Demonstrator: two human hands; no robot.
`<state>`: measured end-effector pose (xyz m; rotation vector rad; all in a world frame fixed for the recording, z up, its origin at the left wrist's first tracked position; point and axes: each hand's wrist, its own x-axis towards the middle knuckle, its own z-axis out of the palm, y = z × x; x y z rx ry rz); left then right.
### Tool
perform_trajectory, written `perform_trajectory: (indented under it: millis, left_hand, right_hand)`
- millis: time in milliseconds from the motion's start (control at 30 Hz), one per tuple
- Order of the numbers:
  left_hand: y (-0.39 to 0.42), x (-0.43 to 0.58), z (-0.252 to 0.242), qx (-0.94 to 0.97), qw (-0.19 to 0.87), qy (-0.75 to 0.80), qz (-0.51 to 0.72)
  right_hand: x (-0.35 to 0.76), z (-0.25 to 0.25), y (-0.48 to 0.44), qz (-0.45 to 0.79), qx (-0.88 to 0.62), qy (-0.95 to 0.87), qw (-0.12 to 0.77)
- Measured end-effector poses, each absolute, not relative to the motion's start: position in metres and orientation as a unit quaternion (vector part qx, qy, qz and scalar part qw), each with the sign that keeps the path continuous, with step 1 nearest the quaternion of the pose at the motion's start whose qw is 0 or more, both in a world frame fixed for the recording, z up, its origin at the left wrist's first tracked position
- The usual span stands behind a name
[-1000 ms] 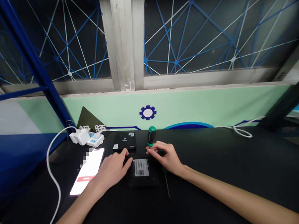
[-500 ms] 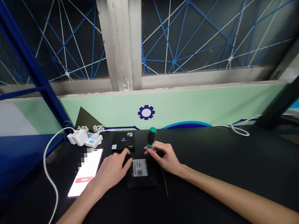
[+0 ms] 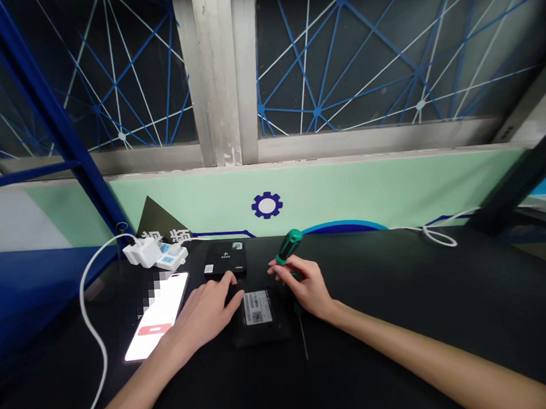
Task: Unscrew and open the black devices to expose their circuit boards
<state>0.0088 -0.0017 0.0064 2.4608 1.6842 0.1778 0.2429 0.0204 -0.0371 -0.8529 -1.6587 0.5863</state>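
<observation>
A flat black device with a white label lies on the black table in front of me. My left hand rests on its left edge, fingers stretched flat. My right hand is closed around a screwdriver with a green and black handle. The handle tilts up and to the right. The thin shaft runs toward me along the device's right side.
A second black box sits just beyond the device. A lit phone lies to the left, with a white charger and power strip and a white cable behind it. Another white cable lies far right, by the green wall.
My right hand has closed more firmly on the screwdriver, and its handle has swung from upright to a tilt toward the right. The left hand has stayed on the device.
</observation>
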Motion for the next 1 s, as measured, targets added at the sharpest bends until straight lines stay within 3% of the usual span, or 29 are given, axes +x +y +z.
perform_trajectory:
  millis: [1000]
  left_hand:
    - [-0.003,0.008,0.018,0.835,0.055,0.545,0.05]
  right_hand:
    - [0.242,-0.039,0.025,0.299,-0.364,-0.678,0.564]
